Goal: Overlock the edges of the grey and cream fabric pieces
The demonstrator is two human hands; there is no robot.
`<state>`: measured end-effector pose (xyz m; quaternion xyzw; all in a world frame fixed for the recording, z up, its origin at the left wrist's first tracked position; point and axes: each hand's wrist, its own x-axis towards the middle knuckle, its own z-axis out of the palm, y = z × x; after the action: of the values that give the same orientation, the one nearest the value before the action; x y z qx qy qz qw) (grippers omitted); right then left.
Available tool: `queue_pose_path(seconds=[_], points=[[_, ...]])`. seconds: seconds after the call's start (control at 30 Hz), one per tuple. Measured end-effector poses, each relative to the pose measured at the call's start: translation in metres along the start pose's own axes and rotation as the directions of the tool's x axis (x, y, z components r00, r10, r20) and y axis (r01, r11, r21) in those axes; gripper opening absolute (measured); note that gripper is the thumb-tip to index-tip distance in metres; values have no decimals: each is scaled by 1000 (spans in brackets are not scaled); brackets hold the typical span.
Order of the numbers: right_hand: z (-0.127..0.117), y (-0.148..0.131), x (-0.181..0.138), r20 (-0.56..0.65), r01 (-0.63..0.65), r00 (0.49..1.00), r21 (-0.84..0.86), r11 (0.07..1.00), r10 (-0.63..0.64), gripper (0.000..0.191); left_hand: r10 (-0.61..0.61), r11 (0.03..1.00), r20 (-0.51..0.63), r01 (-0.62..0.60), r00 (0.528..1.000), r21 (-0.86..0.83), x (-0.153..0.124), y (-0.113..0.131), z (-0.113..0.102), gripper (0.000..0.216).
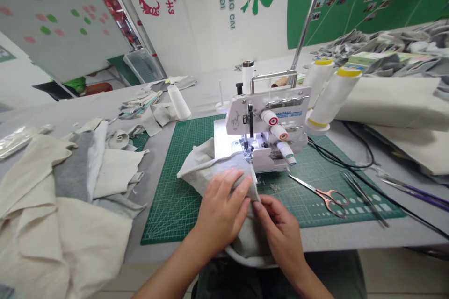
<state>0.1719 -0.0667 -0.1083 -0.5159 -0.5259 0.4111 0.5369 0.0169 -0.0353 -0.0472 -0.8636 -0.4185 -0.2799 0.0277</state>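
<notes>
A piece of light grey fabric (224, 168) runs from the lit needle area of a white overlock sewing machine (238, 119) down over the table's front edge. My left hand (224, 203) lies on top of it with bent fingers, gripping it close to its right edge. Just beside, my right hand (278, 224) pinches that same edge between thumb and fingers. The fabric's far end reaches the presser foot (247, 149), and its lower part hangs towards my lap. Beneath the machine lies a green cutting mat (168, 205).
Right of my hands lie scissors (328, 198), tweezers (366, 201) and a purple-handled tool (417, 191). Black cables (345, 163) cross the mat. Large thread cones (335, 96) stand behind the machine. Cream and grey fabric pieces (87, 233) cover the left side; a white cone (178, 103) lies further back.
</notes>
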Motion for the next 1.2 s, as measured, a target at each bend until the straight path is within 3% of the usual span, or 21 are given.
queue_pose_path(seconds=[0.23, 0.63, 1.0, 1.2], points=[[-4, -4, -1, 41, 92, 995, -92, 992, -88, 24, -13, 1000, 20, 13, 1000, 0, 3, -1, -3, 43], [-4, -1, -1, 79, 69, 995, -59, 996, -64, 21, -40, 999, 103, 39, 994, 11, 16, -1, -9, 47], [-4, -5, 0, 80, 89, 993, -50, 995, -85, 24, -62, 998, 90, 60, 994, 31, -2, 38, -17, 53], [-3, -5, 0, 73, 85, 994, -50, 995, -82, 26, -85, 995, 110, 79, 990, 56, -2, 39, -11, 54]])
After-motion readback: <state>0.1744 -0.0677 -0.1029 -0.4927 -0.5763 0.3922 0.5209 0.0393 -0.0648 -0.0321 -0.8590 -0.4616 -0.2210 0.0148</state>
